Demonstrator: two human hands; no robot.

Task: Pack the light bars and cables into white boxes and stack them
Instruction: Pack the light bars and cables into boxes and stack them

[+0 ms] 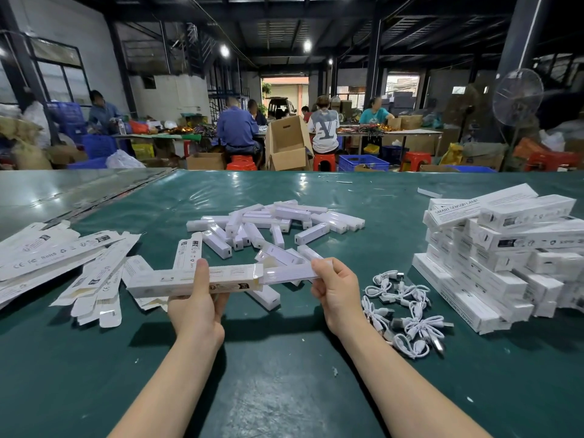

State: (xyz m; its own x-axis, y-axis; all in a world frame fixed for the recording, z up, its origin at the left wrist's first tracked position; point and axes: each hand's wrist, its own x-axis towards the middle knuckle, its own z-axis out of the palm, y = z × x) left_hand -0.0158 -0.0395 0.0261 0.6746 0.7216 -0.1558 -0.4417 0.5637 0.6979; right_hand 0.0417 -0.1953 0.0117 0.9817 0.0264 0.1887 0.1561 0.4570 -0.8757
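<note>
card, plastic and a glossy green sheet
the table cover (284, 390) is a smooth green plastic sheet, glossy enough to mirror the ceiling lamps and creased in places; the white box (158, 281) is thin printed card with a faint sheen, like the flat box blanks (47, 254) and the stack of packed boxes (493, 248); the light bar (284, 272) is smooth, shiny white plastic, as are the loose light bars (275, 222); the cables (407, 314) have smooth white plastic sheaths and bright metal plugs; the carton (284, 140) behind is matt brown corrugated cardboard, the stools (324, 159) glossy red plastic
</note>
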